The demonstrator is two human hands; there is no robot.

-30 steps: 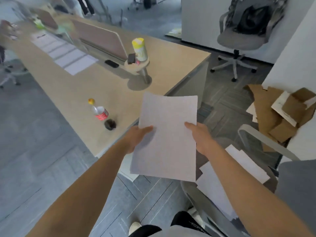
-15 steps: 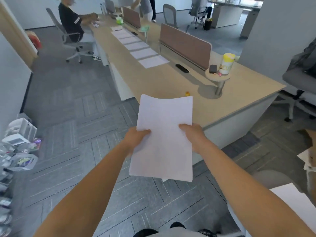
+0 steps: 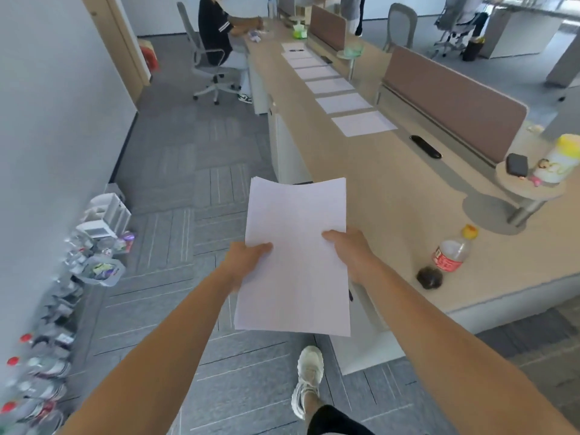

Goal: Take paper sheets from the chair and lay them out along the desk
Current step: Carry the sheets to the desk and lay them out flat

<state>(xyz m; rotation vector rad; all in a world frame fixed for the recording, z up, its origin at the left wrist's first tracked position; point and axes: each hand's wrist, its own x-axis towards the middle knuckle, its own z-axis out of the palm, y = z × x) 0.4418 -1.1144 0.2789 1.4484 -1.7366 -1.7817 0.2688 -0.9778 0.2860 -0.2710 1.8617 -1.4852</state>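
Both hands, left (image 3: 248, 262) and right (image 3: 351, 252), pinch a sheaf (image 3: 296, 255); the next sheet should land squarely beside the desk's row (image 3: 364, 123).

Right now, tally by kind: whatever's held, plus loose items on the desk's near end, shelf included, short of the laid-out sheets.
Paper stack, held: 1
Yellow-capped containers: 2, bottle, canister
Dark items: 3, oblong, case, round lump
Total: 6

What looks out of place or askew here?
Little stands out. The paper stack, held by left hand and right hand, is slightly fanned at its top edge. The laid sheets on the desk form an even row.
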